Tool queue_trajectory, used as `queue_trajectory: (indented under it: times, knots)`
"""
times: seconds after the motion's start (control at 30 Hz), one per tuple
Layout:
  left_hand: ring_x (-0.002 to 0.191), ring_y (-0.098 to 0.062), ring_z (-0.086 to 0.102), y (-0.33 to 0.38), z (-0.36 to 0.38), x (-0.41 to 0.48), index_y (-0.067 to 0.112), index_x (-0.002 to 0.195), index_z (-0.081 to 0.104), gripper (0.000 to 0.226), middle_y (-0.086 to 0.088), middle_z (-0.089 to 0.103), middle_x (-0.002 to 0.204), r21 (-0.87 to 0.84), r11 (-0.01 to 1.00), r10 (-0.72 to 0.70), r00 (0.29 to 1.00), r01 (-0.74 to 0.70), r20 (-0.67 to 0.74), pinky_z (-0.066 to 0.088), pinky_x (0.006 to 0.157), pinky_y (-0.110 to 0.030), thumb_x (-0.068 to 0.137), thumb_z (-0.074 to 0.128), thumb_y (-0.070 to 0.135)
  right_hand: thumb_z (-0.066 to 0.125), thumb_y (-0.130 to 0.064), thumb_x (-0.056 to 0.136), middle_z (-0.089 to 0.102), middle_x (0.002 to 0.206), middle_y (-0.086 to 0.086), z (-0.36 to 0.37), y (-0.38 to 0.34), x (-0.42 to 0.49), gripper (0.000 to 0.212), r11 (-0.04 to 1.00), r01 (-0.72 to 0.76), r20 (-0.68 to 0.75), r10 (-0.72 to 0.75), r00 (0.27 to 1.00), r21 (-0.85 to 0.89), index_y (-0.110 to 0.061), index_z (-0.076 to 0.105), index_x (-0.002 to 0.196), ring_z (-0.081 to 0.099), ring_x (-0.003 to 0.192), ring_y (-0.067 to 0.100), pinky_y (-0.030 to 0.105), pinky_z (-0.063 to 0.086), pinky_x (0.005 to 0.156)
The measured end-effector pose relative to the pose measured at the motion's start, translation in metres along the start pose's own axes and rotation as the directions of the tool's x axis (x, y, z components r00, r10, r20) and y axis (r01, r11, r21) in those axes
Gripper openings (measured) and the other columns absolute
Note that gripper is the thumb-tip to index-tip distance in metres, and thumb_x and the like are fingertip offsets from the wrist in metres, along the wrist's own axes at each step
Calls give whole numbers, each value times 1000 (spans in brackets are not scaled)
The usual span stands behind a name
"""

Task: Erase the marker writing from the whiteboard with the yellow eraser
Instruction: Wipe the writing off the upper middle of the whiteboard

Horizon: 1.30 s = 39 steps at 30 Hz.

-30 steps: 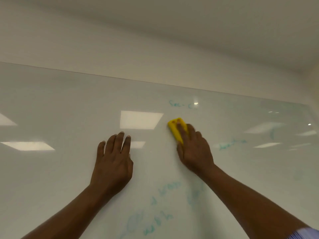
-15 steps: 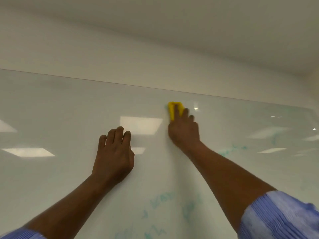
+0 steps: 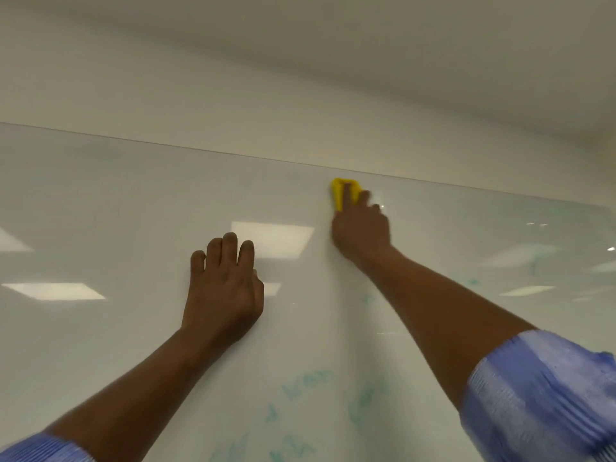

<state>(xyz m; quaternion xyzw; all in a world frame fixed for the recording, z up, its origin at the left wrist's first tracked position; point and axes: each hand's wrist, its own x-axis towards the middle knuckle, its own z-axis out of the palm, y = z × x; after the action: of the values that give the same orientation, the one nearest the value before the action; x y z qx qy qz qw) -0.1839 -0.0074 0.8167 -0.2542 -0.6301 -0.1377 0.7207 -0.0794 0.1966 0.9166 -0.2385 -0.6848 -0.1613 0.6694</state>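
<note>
The glossy whiteboard (image 3: 116, 201) fills the lower two thirds of the head view. My right hand (image 3: 361, 228) presses the yellow eraser (image 3: 339, 192) flat against the board just under its top edge, fingers lying over most of it. My left hand (image 3: 223, 288) rests flat on the board lower and to the left, fingers together, holding nothing. Faint teal marker writing (image 3: 306, 385) shows near the bottom between my arms, with more faint teal marks (image 3: 536, 261) at the right.
Above the board's top edge runs a plain off-white wall (image 3: 300, 95) and the ceiling. Reflections of ceiling lights (image 3: 271, 238) glare on the board. Blue sleeves cover both upper arms at the bottom corners.
My right hand has slid the eraser upward, from mid-board to just below the top edge, over the spot where a small teal scribble showed. My left hand has stayed in place.
</note>
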Motion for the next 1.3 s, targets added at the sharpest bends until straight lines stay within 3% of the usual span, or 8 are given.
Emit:
queue_trajectory:
  times: [0.17,0.27,0.43,0.57,0.67,0.97,1.2,1.3]
  knots:
    - [109,-41,50,1,2,0,-1,119,59,41,-24,52,125,13,1000,-7,1000,7,0,38,90,-52,85,46,18,34,-23,104,25,148,40,-2,2,3,64,966,-257,96,257,962,-10,4,3,154,45,129,44,43,44,98]
    - [109,-41,50,1,3,1,-1,119,59,42,-23,53,125,5,1000,-3,1000,3,-7,37,89,-51,84,47,19,29,-21,104,22,152,36,0,-33,-29,60,997,73,2,-73,997,37,-5,5,156,52,113,39,42,45,84]
    - [111,-43,52,-1,3,-1,-1,123,60,46,-25,54,128,-10,1000,-1,1000,1,2,38,90,-52,85,48,22,46,-36,97,37,151,21,5,-7,-65,66,806,592,-172,-583,794,0,-22,23,157,56,85,38,39,48,62]
    - [111,-42,50,0,3,-2,-1,122,59,44,-24,53,126,-4,1000,-2,1000,2,-1,38,90,-52,85,47,20,35,-32,101,37,147,24,6,49,-41,64,975,146,-27,-153,988,-165,-13,12,158,51,107,36,41,41,82]
    - [113,-43,49,2,2,-2,-1,125,56,46,-24,51,128,-13,1000,0,1000,1,10,39,91,-53,86,47,22,33,-29,101,44,134,25,1,44,-40,61,991,-93,28,96,995,-92,-2,15,153,45,117,34,41,37,90]
    - [111,-44,50,1,1,-4,-3,125,57,48,-26,51,127,20,1000,14,1000,-14,10,38,87,-52,87,46,24,58,-35,76,51,133,27,7,26,-168,76,819,572,-103,-566,818,42,-14,41,147,51,89,36,39,42,68]
    - [110,-43,48,2,1,-3,-4,124,54,48,-27,49,126,64,998,21,1000,-21,11,38,85,-52,88,44,25,49,-36,92,48,125,21,15,109,-101,67,995,-78,45,81,996,-56,-11,29,151,53,99,38,41,41,71]
    - [109,-43,47,4,1,-1,-4,125,53,49,-27,47,126,67,998,15,1000,-17,21,38,85,-51,88,43,26,42,-43,99,46,131,23,12,80,-111,60,995,-74,30,72,997,72,-12,32,150,52,105,39,44,45,79]
